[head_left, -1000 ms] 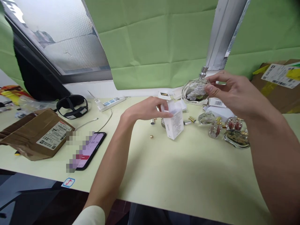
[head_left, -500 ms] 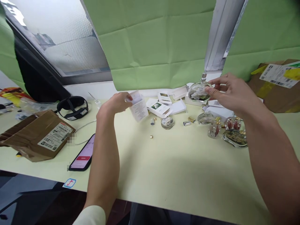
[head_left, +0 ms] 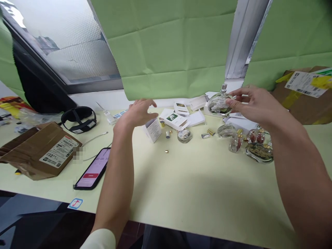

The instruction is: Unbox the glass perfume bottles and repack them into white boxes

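Note:
A round glass perfume bottle [head_left: 220,103] is upright above the back of the table, its right side pinched between the thumb and fingers of my right hand [head_left: 247,102]. My left hand [head_left: 140,112] is open over a small white printed box [head_left: 153,130] that rests on the table, thumb and fingers apart. Just right of that box are a silver cap [head_left: 167,134] and another round bottle [head_left: 184,136] lying flat. Below my right hand lie more perfume bottles, among them a clear one [head_left: 226,130], a faceted one [head_left: 235,142] and a dark-patterned one [head_left: 258,153].
White cartons [head_left: 176,119] lie along the back wall. Loose silver [head_left: 205,136] and gold caps [head_left: 211,132] sit mid-table. To the left are a phone [head_left: 92,169], a brown paper package [head_left: 44,152] and a black headset [head_left: 78,119]. A cardboard box [head_left: 302,107] stands at the right.
My left hand has let go of the white box, which now stands on the table, and its fingers have spread. My right hand still holds the perfume bottle in nearly the same place.

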Available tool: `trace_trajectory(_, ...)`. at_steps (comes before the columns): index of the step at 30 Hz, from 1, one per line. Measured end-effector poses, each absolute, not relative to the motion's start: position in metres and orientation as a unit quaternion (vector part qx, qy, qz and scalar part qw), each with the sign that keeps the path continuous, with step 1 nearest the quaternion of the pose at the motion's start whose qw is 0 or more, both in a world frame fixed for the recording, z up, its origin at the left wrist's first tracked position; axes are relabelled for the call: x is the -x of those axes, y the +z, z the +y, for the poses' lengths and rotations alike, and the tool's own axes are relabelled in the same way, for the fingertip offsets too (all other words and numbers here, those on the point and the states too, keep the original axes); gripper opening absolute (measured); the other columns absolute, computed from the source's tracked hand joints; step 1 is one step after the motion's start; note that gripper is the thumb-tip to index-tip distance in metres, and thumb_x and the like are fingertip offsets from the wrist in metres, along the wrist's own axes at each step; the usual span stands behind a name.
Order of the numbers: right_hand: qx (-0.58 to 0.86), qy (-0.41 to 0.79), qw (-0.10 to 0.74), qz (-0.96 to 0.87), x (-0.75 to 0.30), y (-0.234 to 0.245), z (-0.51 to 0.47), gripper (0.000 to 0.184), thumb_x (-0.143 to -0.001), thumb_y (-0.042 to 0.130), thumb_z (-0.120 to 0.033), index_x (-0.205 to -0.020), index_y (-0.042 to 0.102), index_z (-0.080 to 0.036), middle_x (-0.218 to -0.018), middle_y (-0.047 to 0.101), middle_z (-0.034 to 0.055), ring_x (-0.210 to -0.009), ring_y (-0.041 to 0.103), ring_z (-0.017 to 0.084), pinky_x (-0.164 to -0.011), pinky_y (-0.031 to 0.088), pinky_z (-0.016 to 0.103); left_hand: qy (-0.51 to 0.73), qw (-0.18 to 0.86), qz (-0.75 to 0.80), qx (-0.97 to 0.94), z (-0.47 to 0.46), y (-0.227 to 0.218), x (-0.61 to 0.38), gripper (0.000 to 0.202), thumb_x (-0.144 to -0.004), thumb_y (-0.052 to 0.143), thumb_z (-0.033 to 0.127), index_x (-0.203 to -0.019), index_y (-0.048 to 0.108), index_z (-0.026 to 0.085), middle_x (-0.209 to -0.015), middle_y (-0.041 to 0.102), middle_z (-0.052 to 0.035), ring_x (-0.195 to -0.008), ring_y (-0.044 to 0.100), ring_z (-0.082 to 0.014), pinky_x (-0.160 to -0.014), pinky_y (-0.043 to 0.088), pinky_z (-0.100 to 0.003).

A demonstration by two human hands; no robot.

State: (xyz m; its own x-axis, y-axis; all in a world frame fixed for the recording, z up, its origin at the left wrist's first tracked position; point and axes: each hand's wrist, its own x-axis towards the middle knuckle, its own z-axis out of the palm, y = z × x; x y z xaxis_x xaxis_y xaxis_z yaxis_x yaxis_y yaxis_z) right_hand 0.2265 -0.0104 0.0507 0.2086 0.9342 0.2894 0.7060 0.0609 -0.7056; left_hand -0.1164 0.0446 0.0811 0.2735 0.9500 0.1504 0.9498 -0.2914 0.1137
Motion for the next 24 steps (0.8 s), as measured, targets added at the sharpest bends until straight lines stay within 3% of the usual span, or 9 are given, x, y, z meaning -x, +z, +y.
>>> trace_trajectory(2, 0.667, 0.132, 0.385, -0.624, -0.228, 0.050, -0.010, 0.043, -0.083, 0.066, -0.050, -0.115, 0.068, -0.021, -0.115, 0.062, 0.0113, -0.071, 0.066, 0.017, -0.067, 0.051, 0.036, 0.151, -0.015, 0.521, -0.840, 0.036, 0.074, 0.089, 0.038, -0.090, 0.053, 0.041, -0.123, 0.056, 0.024, -0.129, 0.057, -0.0086, -0.121, 0.051, -0.0268, -0.100, 0.041, -0.039)
trace_trajectory(5, 0.658, 0.113, 0.369, -0.646, -0.233, 0.047, -0.006, 0.044, -0.082, 0.066, -0.053, -0.113, 0.069, -0.021, -0.112, 0.064, 0.0109, -0.079, 0.064, 0.020, -0.069, 0.053, 0.037, 0.129, 0.048, 0.406, -0.904, 0.028, 0.039, 0.034, 0.032, -0.096, 0.046, 0.037, -0.121, 0.057, 0.020, -0.122, 0.062, -0.0077, -0.109, 0.059, -0.0220, -0.093, 0.046, -0.034)
trace_trajectory(8, 0.657, 0.124, 0.351, -0.656, -0.237, 0.044, -0.004, 0.046, -0.080, 0.067, -0.055, -0.112, 0.068, -0.023, -0.113, 0.065, 0.0107, -0.081, 0.065, 0.022, -0.070, 0.054, 0.038, 0.073, 0.022, 0.363, -0.929, 0.028, -0.016, -0.016, 0.040, -0.097, 0.050, 0.035, -0.131, 0.052, 0.014, -0.133, 0.058, -0.0139, -0.121, 0.054, -0.0281, -0.098, 0.044, -0.038)
trace_trajectory(10, 0.657, 0.139, 0.339, -0.659, -0.237, 0.044, -0.004, 0.047, -0.079, 0.067, -0.057, -0.113, 0.066, -0.023, -0.117, 0.064, 0.0110, -0.084, 0.065, 0.022, -0.071, 0.054, 0.038, 0.062, 0.013, 0.348, -0.936, 0.030, -0.048, -0.035, 0.040, -0.099, 0.047, 0.033, -0.135, 0.049, 0.016, -0.139, 0.053, -0.0135, -0.126, 0.050, -0.0290, -0.100, 0.042, -0.041)
trace_trajectory(13, 0.657, 0.157, 0.301, -0.673, -0.234, 0.046, -0.007, 0.047, -0.080, 0.066, -0.056, -0.114, 0.064, -0.024, -0.118, 0.064, 0.0118, -0.093, 0.065, 0.025, -0.076, 0.053, 0.039, 0.062, 0.006, 0.304, -0.951, 0.035, -0.075, -0.041, 0.025, -0.099, 0.043, 0.024, -0.118, 0.058, 0.019, -0.124, 0.060, -0.0106, -0.116, 0.055, -0.0250, -0.095, 0.042, -0.037)
trace_trajectory(16, 0.638, 0.160, 0.241, -0.714, -0.233, 0.045, -0.008, 0.042, -0.083, 0.062, -0.054, -0.112, 0.063, -0.024, -0.117, 0.065, 0.0116, -0.103, 0.063, 0.029, -0.083, 0.050, 0.041, 0.059, 0.021, 0.279, -0.958, 0.044, -0.075, -0.032, 0.023, -0.097, 0.041, 0.015, -0.110, 0.060, 0.018, -0.110, 0.062, -0.0098, -0.106, 0.057, -0.0237, -0.091, 0.042, -0.036)
trace_trajectory(19, 0.593, 0.179, 0.200, -0.759, -0.235, 0.042, -0.007, 0.039, -0.084, 0.059, -0.053, -0.110, 0.061, -0.025, -0.120, 0.065, 0.0097, -0.109, 0.062, 0.030, -0.087, 0.048, 0.041, 0.076, 0.075, 0.300, -0.948, 0.058, -0.058, -0.017, 0.026, -0.093, 0.045, 0.014, -0.115, 0.059, 0.017, -0.111, 0.060, -0.0121, -0.106, 0.056, -0.0259, -0.091, 0.043, -0.039)
trace_trajectory(24, 0.564, 0.256, 0.123, -0.775, -0.230, 0.040, -0.007, 0.044, -0.085, 0.054, -0.058, -0.116, 0.057, -0.027, -0.112, 0.070, 0.0068, -0.097, 0.066, 0.029, -0.077, 0.050, 0.038, 0.348, 0.265, 0.330, -0.837, 0.068, -0.014, 0.002, 0.027, -0.095, 0.049, 0.020, -0.121, 0.058, 0.019, -0.111, 0.059, -0.0101, -0.105, 0.056, -0.0201, -0.091, 0.045, -0.034)
